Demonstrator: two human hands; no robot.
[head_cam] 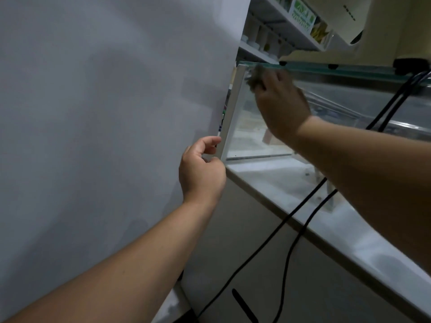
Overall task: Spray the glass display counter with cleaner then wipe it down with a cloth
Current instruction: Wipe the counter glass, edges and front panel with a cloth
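Note:
The glass display counter stands right of centre, with a green-edged glass top and a white corner frame. My right hand presses a blurred grey-brown cloth against the front pane, near its upper left corner. Lower down, my left hand pinches the bottom of the white corner frame between thumb and fingers. No spray bottle is in view.
A plain grey wall fills the left. Two black cables hang across the glass and over the pale marble ledge. A cream machine sits on the glass top. Shelves with jars and boxes lie behind.

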